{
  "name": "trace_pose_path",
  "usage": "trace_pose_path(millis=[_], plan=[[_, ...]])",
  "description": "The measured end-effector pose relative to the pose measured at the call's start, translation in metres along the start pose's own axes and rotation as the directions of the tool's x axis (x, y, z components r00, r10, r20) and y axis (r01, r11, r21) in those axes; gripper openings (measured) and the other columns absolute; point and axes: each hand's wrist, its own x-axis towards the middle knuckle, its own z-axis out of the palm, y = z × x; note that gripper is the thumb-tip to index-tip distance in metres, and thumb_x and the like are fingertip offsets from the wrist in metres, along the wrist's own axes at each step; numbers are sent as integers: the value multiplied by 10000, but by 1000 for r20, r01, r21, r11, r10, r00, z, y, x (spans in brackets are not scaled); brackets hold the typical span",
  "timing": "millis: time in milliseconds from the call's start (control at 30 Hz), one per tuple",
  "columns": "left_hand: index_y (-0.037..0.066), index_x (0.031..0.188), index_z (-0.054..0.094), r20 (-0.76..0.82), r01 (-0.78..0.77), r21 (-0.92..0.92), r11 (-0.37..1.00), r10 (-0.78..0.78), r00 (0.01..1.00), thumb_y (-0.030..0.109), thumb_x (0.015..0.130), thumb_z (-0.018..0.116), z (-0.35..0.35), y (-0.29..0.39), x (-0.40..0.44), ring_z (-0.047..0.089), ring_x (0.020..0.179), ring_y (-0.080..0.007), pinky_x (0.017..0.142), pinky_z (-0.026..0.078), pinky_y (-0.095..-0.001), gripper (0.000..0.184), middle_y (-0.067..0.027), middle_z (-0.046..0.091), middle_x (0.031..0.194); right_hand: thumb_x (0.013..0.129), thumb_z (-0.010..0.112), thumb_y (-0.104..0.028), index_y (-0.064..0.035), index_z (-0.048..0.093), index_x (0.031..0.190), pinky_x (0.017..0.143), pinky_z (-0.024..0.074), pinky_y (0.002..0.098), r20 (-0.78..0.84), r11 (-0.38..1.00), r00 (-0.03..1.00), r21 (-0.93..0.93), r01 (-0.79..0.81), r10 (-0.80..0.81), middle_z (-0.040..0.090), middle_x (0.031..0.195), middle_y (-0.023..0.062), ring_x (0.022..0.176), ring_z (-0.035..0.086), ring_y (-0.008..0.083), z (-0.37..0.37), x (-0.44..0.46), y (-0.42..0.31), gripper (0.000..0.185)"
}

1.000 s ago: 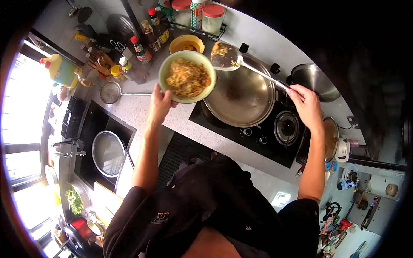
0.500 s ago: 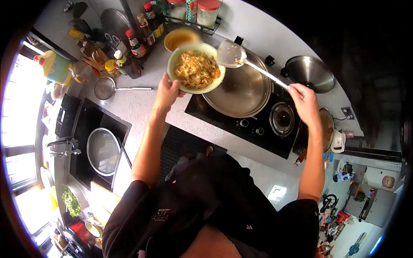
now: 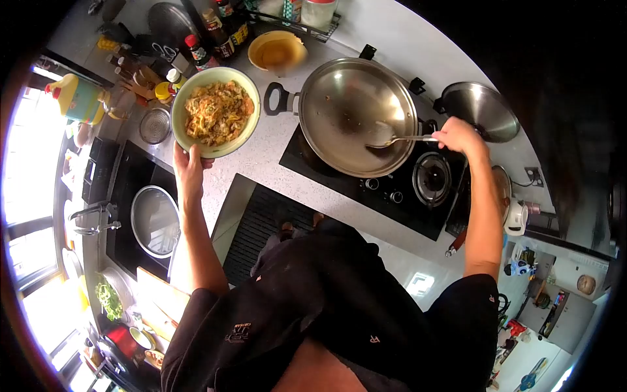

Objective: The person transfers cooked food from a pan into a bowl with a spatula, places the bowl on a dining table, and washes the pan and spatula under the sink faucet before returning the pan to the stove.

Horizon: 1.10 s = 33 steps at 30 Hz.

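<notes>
My left hand [image 3: 189, 171] holds a pale green bowl [image 3: 178, 114] by its near rim, out to the left over the counter. Cooked, chopped food [image 3: 217, 112] with egg-like yellow and orange bits fills much of it. In my right hand [image 3: 459, 135] is the handle of a metal spatula [image 3: 413, 138]. Its blade is down inside a wide steel wok [image 3: 323, 153], near the right wall. The wok holds only small scraps and an oily sheen; its black side handle [image 3: 275, 98] points left.
Behind the wok stands a yellow bowl [image 3: 277, 51] of brownish liquid. Sauce bottles [image 3: 217, 32] line the back left. A steel lid [image 3: 480, 111] leans at the right beside a second burner [image 3: 432, 178]. A steel basin [image 3: 155, 221] sits in the sink at left.
The bowl of food has moved left, away from over the wok and onto the counter side. The spatula has dropped from beside the bowl down into the wok.
</notes>
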Motion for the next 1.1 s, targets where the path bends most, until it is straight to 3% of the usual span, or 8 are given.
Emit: trace_pose_path(millis=[33,167,200,300,700,900,1033,1100], plan=[[7,1225,484,-13,7,-11,1000,-7,1000,122,1005,479,-3,0,-3,604,602,-103,546,498,-232,247,-69,646,829,905,638,-388,-45,749,780,574,472,376,97,991,995,136,-21,8,618,571,107,516,575,209,16,17,8,381],[6,1221,492,-27,33,-8,999,-34,999,131,1008,486,-6,-8,-8,604,611,-103,556,499,-230,247,-68,646,820,946,592,-386,-33,701,761,553,424,344,-126,926,981,332,179,-145,579,568,74,543,547,160,78,56,-1,414],[4,1224,492,-38,59,7,998,-59,998,132,1007,491,-4,-7,-9,602,611,-103,557,499,-231,252,-68,649,823,943,585,-415,-32,717,803,602,456,365,-149,907,979,379,185,-137,609,617,132,577,590,227,85,62,-12,428],[7,1256,481,-24,79,7,997,-79,997,138,1009,501,1,-11,-9,598,607,-99,549,497,-229,280,-61,646,822,967,591,-350,-18,710,847,516,374,294,-162,727,980,658,196,-118,542,581,24,537,476,96,103,73,-36,372],[-15,1218,477,72,70,-19,997,-68,995,96,981,487,23,-11,5,606,599,-115,525,497,-239,262,-88,646,804,1015,558,-319,-24,692,884,463,225,231,52,413,986,910,17,-155,373,590,-90,512,317,24,113,35,-40,349],[-18,1263,458,135,38,-20,999,-35,990,79,965,482,41,-4,15,624,607,-130,525,516,-246,314,-103,656,840,1002,584,-212,1,698,936,478,277,216,-298,365,944,871,329,-139,429,620,-66,541,363,25,73,-32,-36,250],[-14,1207,471,230,50,-36,998,-40,972,85,961,487,67,-7,23,626,591,-135,514,516,-254,265,-108,656,825,945,661,-176,-6,685,1027,581,454,266,-644,698,764,540,470,-17,620,725,31,636,572,103,23,-106,-76,190],[-16,1176,474,281,49,-69,996,-28,959,87,963,483,84,-4,24,631,593,-140,517,519,-256,237,-109,655,808,907,698,-188,-36,684,1043,653,515,322,-853,792,505,215,571,-132,692,859,108,717,676,207,26,-121,-103,204]])
